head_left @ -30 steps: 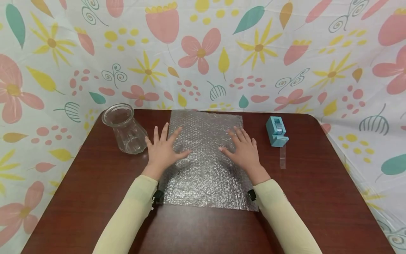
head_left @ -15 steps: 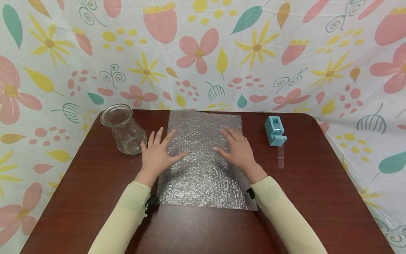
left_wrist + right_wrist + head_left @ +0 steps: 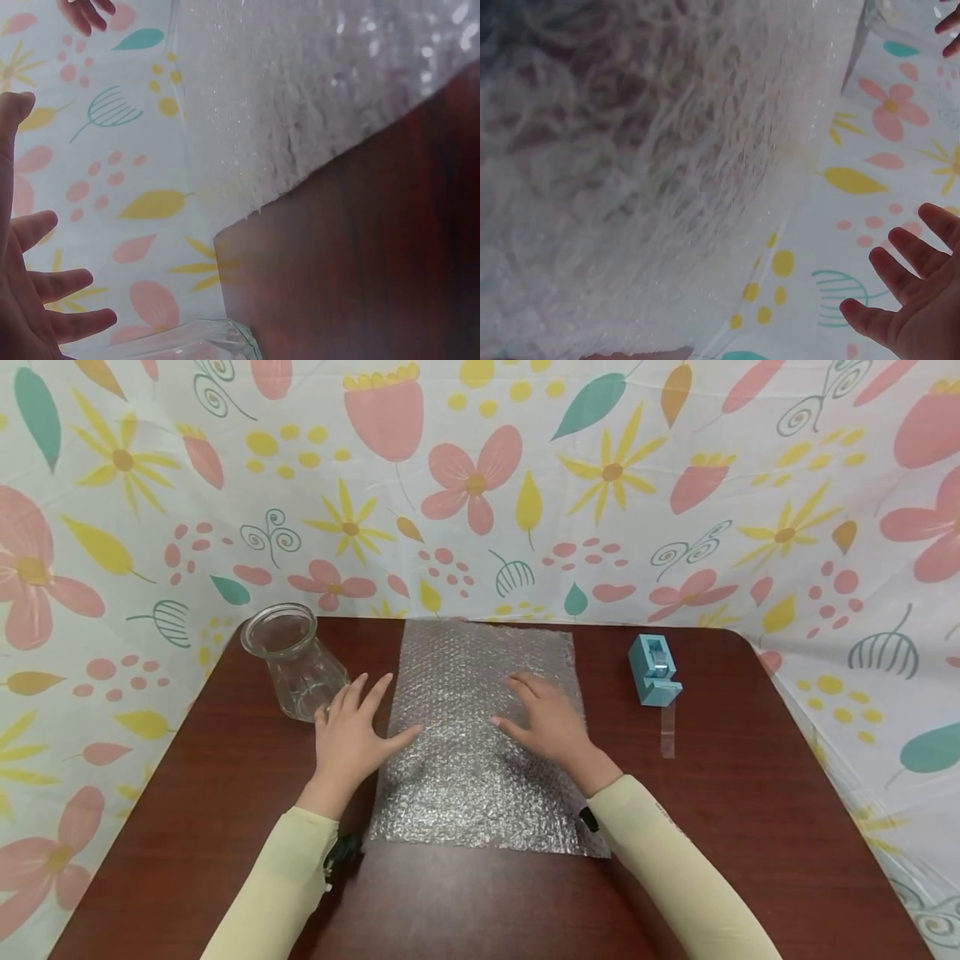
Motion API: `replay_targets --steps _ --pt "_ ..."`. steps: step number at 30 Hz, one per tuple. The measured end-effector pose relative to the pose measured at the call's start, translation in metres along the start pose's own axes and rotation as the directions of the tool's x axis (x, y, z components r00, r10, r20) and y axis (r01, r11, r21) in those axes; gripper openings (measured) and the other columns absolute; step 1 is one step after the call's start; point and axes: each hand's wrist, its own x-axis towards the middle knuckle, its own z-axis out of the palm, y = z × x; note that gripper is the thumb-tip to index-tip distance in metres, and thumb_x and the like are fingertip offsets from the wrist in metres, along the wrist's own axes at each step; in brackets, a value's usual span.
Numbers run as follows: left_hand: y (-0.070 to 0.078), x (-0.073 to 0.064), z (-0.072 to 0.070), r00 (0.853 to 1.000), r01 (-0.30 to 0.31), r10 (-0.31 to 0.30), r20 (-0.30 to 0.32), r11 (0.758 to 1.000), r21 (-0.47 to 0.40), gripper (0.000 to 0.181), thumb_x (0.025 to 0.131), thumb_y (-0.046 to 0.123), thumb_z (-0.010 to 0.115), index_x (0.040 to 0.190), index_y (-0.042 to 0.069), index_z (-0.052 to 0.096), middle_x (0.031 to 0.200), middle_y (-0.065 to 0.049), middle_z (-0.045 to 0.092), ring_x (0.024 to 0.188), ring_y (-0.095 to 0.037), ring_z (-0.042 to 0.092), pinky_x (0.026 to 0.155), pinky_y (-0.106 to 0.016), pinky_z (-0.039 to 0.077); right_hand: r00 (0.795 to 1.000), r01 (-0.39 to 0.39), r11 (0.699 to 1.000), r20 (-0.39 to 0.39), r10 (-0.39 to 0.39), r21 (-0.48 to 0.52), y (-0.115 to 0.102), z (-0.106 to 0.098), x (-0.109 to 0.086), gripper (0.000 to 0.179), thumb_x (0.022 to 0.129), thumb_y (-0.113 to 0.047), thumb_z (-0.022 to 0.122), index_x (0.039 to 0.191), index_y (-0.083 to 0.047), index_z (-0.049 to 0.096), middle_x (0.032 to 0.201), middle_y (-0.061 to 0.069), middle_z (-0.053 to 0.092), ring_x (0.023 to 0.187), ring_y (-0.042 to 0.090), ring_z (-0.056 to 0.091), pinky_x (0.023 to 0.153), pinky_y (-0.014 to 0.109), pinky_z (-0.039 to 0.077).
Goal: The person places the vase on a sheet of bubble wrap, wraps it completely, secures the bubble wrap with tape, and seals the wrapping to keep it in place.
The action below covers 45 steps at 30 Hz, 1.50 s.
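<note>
A sheet of bubble wrap (image 3: 472, 777) lies flat in the middle of the dark wooden table. My left hand (image 3: 351, 739), fingers spread, is between its left edge and a clear glass vase (image 3: 300, 668) that stands at the back left. In the head view its fingertips overlap the vase's lower side. My right hand (image 3: 551, 718) is over the right half of the wrap, fingers extended and thumb apart, holding nothing. The left wrist view shows the left fingers (image 3: 67, 286) near the vase's glass edge (image 3: 195, 341). Bubble wrap (image 3: 667, 150) fills much of the right wrist view.
A light blue tape dispenser (image 3: 654, 672) stands at the back right, with a strip of clear tape (image 3: 667, 732) trailing from it onto the table (image 3: 750, 827). A white cloth (image 3: 480, 560) printed with flowers and leaves hangs behind and along the sides.
My left hand has moved left and toward me, off the bubble wrap to beside the vase. My right hand has shifted slightly left. Vase, wrap and dispenser keep their places.
</note>
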Motion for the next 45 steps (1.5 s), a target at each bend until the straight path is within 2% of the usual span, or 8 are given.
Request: replay_targets --steps 19,24,28,30,32,37,40,45 --pt "-0.021 -0.024 -0.006 0.995 0.1 -0.1 0.013 0.991 -0.092 0.09 0.086 0.056 0.074 0.16 0.023 0.035 0.163 -0.019 0.037 0.147 -0.046 0.039 0.112 -0.076 0.03 0.997 0.041 0.997 0.065 -0.045 0.064 -0.021 0.002 0.009 0.07 0.097 -0.047 0.067 0.152 -0.009 0.047 0.156 0.02 0.047 0.144 0.041 0.048 0.117 0.058 0.041" --pt "-0.025 -0.026 -0.009 0.995 0.09 -0.095 -0.035 0.991 -0.102 0.088 0.085 0.054 0.075 0.158 0.02 0.039 0.16 -0.022 0.04 0.142 -0.048 0.043 0.109 -0.075 0.032 0.995 0.068 0.995 0.062 -0.072 0.067 -0.027 0.003 0.012 0.068 0.097 -0.046 0.066 0.152 -0.01 0.048 0.155 0.021 0.048 0.143 0.042 0.049 0.115 0.059 0.043" --pt "-0.028 -0.028 -0.011 0.989 0.073 -0.086 -0.117 0.991 -0.113 0.083 0.084 0.05 0.077 0.153 0.016 0.046 0.154 -0.022 0.047 0.137 -0.049 0.048 0.107 -0.073 0.036 0.993 0.094 0.993 0.064 -0.099 0.077 -0.032 0.006 0.015 0.068 0.097 -0.045 0.066 0.152 -0.01 0.047 0.155 0.022 0.048 0.143 0.042 0.049 0.116 0.058 0.042" --pt "-0.031 -0.029 -0.011 0.98 0.057 -0.079 -0.185 0.991 -0.123 0.08 0.082 0.047 0.079 0.149 0.014 0.051 0.149 -0.022 0.053 0.133 -0.048 0.052 0.105 -0.071 0.039 0.992 0.104 0.992 0.065 -0.109 0.074 -0.034 0.007 0.017 0.068 0.097 -0.045 0.067 0.152 -0.011 0.047 0.155 0.021 0.049 0.143 0.04 0.049 0.117 0.057 0.042" --pt "-0.034 -0.029 -0.012 0.962 0.038 -0.073 -0.265 0.99 -0.134 0.077 0.08 0.045 0.081 0.145 0.012 0.055 0.144 -0.021 0.057 0.129 -0.047 0.055 0.102 -0.07 0.041 0.991 0.11 0.991 0.065 -0.115 0.073 -0.036 0.008 0.018 0.067 0.097 -0.045 0.067 0.152 -0.011 0.048 0.154 0.02 0.049 0.143 0.04 0.05 0.118 0.056 0.041" --pt "-0.042 -0.03 -0.013 0.896 -0.001 -0.076 -0.438 0.985 -0.175 0.075 0.073 0.039 0.083 0.137 0.008 0.06 0.135 -0.022 0.062 0.123 -0.046 0.057 0.098 -0.067 0.044 0.991 0.101 0.992 0.079 -0.107 0.076 -0.041 0.01 0.021 0.067 0.097 -0.046 0.067 0.151 -0.012 0.048 0.155 0.019 0.048 0.144 0.04 0.048 0.117 0.057 0.041" --pt "-0.047 -0.031 -0.013 0.875 -0.005 -0.092 -0.476 0.98 -0.199 0.076 0.072 0.039 0.082 0.136 0.006 0.058 0.135 -0.023 0.06 0.124 -0.046 0.055 0.098 -0.067 0.043 0.99 0.095 0.993 0.099 -0.102 0.072 -0.043 0.013 0.023 0.069 0.097 -0.047 0.067 0.152 -0.011 0.047 0.156 0.019 0.047 0.145 0.04 0.047 0.116 0.057 0.042" --pt "-0.054 -0.033 -0.013 0.855 0.024 -0.156 -0.495 0.964 -0.263 0.082 0.072 0.038 0.083 0.14 0.002 0.052 0.141 -0.024 0.054 0.131 -0.046 0.05 0.104 -0.066 0.04 0.984 0.109 0.99 0.129 -0.119 0.084 -0.048 0.017 0.025 0.071 0.098 -0.047 0.066 0.154 -0.01 0.044 0.159 0.018 0.045 0.146 0.039 0.046 0.119 0.055 0.04"
